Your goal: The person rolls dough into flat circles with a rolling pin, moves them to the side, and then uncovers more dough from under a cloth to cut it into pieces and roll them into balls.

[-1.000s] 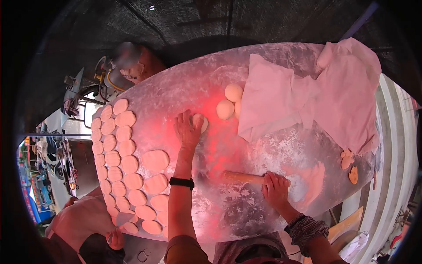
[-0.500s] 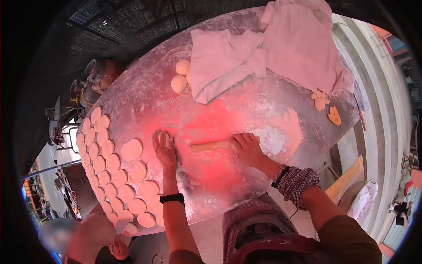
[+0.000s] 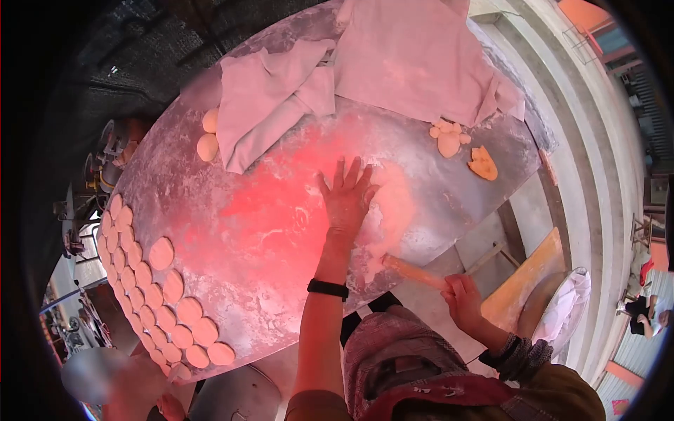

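Note:
My left hand (image 3: 347,196) is over the floured table (image 3: 246,274), palm down with fingers spread, at the left edge of a flour pile (image 3: 393,203). A wooden rolling pin (image 3: 415,272) is gripped at one end by my right hand (image 3: 463,302), near the table's front edge. Its far end reaches the edge of the table. Rows of flat round dough pieces (image 3: 155,295) lie at the left. Two dough balls (image 3: 207,147) rest beside a folded cloth (image 3: 267,91) at the back.
A larger cloth (image 3: 407,63) covers part of the back. Small dough lumps (image 3: 449,138) and an orange-yellow piece (image 3: 482,163) lie at the right. A wooden board (image 3: 523,277) stands beyond the right edge. Another person (image 3: 133,386) is at the lower left.
My left hand has moved right to the flour and spread its fingers. My right hand has drawn the rolling pin toward the front right edge. The view has shifted right.

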{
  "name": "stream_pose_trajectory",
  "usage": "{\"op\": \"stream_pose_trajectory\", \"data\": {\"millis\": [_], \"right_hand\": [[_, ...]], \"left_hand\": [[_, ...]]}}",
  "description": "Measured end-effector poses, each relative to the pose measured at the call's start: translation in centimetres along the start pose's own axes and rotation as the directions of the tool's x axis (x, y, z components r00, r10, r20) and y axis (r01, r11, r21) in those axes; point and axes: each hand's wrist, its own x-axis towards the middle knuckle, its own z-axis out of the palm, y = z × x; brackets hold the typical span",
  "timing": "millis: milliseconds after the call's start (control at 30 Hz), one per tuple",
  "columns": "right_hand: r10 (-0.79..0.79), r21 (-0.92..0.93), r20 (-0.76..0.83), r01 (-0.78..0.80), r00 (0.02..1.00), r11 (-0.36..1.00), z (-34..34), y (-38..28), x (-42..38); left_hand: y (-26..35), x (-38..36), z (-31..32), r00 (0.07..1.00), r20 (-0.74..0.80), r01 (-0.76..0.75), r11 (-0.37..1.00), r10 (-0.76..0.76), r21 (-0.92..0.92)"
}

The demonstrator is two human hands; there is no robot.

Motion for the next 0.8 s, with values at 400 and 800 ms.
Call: {"op": "stream_pose_trajectory", "data": {"millis": [400,800], "right_hand": [[0.03,0.34,0.059,-0.048,0.998,0.939,-0.9,1.6,0.2],[-0.08,0.364,0.103,0.038,0.991,0.931,0.1,-1.5,3.6]], "left_hand": [[-3.7,-8.5,-7.1,0.775,0.166,0.607,0.791,-0.61,0.078],[-10.0,-12.4,-9.1,0.822,-0.136,0.569,0.803,-0.553,0.179]]}}
